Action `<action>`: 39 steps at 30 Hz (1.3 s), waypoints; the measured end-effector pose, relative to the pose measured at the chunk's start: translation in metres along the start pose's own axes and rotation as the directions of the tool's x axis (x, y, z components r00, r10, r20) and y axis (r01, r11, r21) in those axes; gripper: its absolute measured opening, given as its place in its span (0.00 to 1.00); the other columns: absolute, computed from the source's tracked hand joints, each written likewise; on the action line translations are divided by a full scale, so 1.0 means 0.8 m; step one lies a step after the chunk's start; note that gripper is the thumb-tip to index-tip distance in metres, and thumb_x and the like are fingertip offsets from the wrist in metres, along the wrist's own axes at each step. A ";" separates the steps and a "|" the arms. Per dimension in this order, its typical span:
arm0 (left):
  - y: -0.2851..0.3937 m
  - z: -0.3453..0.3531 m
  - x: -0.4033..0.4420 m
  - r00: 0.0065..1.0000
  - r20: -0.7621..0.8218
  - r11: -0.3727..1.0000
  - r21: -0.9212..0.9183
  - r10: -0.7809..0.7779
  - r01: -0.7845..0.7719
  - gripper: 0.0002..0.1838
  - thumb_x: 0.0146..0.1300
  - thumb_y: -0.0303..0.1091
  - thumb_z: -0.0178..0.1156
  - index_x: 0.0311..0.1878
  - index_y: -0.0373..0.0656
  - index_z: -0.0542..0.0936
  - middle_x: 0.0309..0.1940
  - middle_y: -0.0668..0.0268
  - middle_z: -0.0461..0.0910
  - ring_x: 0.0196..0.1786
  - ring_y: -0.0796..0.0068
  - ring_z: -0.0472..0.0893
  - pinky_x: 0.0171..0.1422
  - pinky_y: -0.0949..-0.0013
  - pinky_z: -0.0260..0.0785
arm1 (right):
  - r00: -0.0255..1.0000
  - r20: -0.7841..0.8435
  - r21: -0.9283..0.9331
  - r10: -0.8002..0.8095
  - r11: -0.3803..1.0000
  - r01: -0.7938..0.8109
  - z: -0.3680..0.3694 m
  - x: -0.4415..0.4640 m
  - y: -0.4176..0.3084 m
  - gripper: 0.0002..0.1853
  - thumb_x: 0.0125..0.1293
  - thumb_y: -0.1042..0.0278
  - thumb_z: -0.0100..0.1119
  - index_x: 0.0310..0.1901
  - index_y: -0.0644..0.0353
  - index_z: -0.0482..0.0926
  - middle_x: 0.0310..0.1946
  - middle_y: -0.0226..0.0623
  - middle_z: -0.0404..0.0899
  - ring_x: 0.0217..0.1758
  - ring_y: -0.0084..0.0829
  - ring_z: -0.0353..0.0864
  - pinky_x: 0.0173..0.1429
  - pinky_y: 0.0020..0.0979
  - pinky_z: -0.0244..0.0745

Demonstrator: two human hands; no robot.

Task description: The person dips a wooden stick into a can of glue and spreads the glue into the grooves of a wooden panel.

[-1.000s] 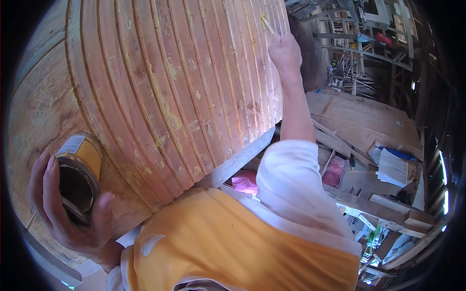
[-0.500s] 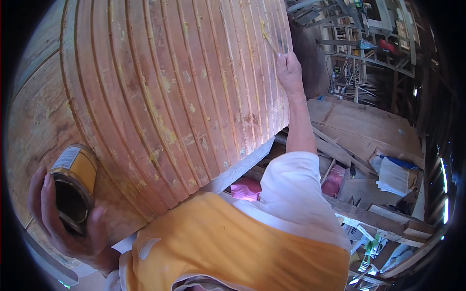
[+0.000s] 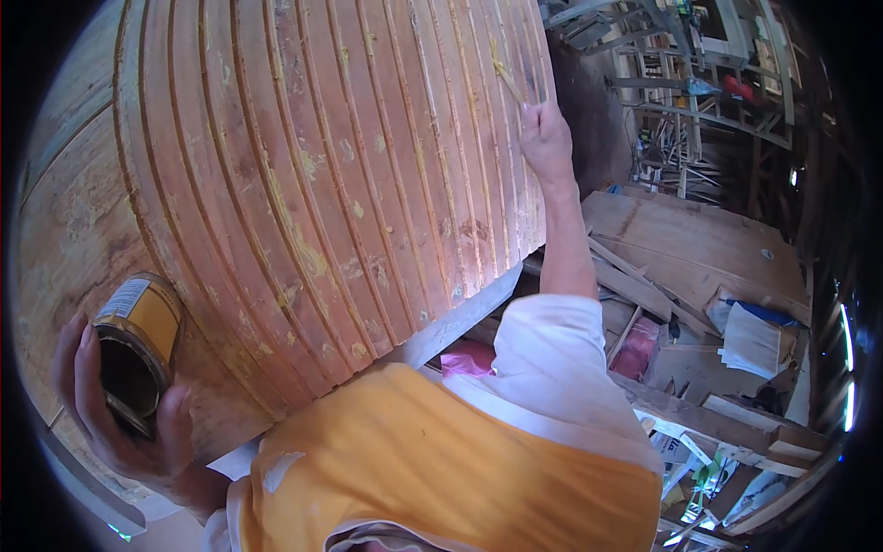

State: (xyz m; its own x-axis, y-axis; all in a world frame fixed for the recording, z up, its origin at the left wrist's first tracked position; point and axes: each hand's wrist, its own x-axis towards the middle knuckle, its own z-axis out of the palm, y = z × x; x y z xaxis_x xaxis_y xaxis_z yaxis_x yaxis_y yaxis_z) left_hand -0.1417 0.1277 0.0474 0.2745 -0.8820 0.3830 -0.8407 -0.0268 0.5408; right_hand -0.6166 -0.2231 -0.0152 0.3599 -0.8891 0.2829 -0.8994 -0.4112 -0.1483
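Bearing an unreadable white label, a can fills the left hand.

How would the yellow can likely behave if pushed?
The yellow can could roll if laid over, given its round body. Its straight, even outline suggests a fairly stiff wall. The left hand cupped at its open mouth would probably steady it against tipping.

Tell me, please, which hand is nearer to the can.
Left: the left hand is curled around the can; the right hand is away from it, across the panel.
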 end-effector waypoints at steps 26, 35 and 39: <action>0.002 0.001 0.003 1.000 -0.007 0.999 -0.035 -0.014 0.014 0.40 0.58 0.58 0.69 0.64 0.36 0.75 0.60 0.44 0.75 0.62 0.45 0.76 0.68 0.46 0.67 | 0.968 -0.105 -0.106 0.230 0.965 -0.241 0.038 0.071 -0.035 0.23 0.71 0.57 0.53 0.30 0.73 0.80 0.31 0.64 0.81 0.39 0.61 0.83 0.46 0.53 0.76; -0.001 -0.001 0.004 1.000 0.004 1.000 -0.028 0.015 -0.015 0.41 0.56 0.58 0.71 0.64 0.36 0.75 0.59 0.44 0.76 0.61 0.44 0.77 0.67 0.46 0.68 | 0.971 0.024 -0.150 0.239 0.961 -0.233 0.011 0.093 -0.085 0.22 0.71 0.57 0.48 0.40 0.73 0.83 0.38 0.67 0.82 0.49 0.62 0.83 0.55 0.54 0.76; -0.003 -0.002 0.004 1.000 0.013 0.996 -0.091 0.015 -0.014 0.37 0.59 0.49 0.69 0.66 0.34 0.74 0.62 0.43 0.75 0.64 0.44 0.76 0.70 0.48 0.67 | 0.945 0.045 -0.245 0.324 0.921 -0.304 0.003 0.063 -0.077 0.21 0.68 0.60 0.49 0.37 0.72 0.84 0.36 0.65 0.82 0.47 0.61 0.84 0.53 0.53 0.77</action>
State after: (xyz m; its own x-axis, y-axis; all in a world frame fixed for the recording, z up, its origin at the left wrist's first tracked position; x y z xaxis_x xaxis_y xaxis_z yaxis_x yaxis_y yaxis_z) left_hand -0.1381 0.1258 0.0488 0.2559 -0.8882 0.3815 -0.7982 0.0285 0.6017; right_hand -0.5424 -0.2430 0.0058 0.0600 -0.9824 0.1772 -0.9982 -0.0593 0.0095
